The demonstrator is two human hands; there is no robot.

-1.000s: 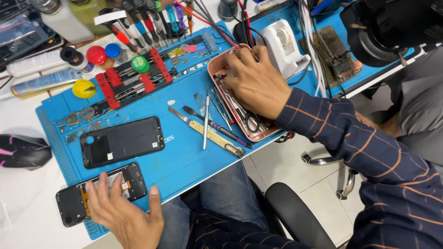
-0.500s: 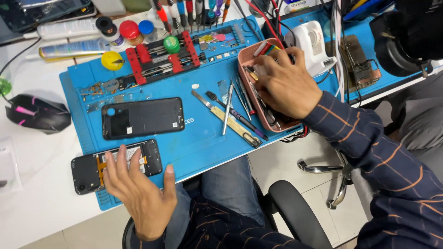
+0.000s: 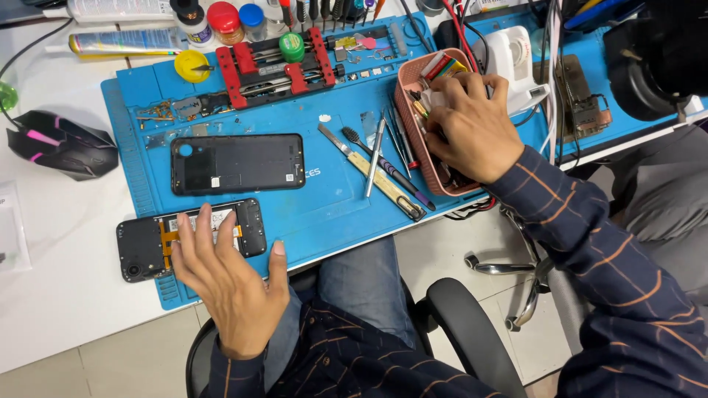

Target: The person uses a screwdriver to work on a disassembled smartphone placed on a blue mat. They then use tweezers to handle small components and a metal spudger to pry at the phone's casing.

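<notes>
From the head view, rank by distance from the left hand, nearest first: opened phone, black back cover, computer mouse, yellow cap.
1. opened phone, under the left hand fingers.
2. black back cover, just above.
3. computer mouse, far left.
4. yellow cap, top of mat.

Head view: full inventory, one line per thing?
work mat: 1, blue, on the white table
opened phone: 1, black, mat's near left edge
back cover: 1, black, mat centre
clamp jig: 1, red, far side of mat
hand tools: several, lying between cover and tray
parts tray: 1, pink, right side of mat
mouse: 1, black, left of mat
left hand: fingers on the opened phone
right hand: reaching into the parts tray
</notes>
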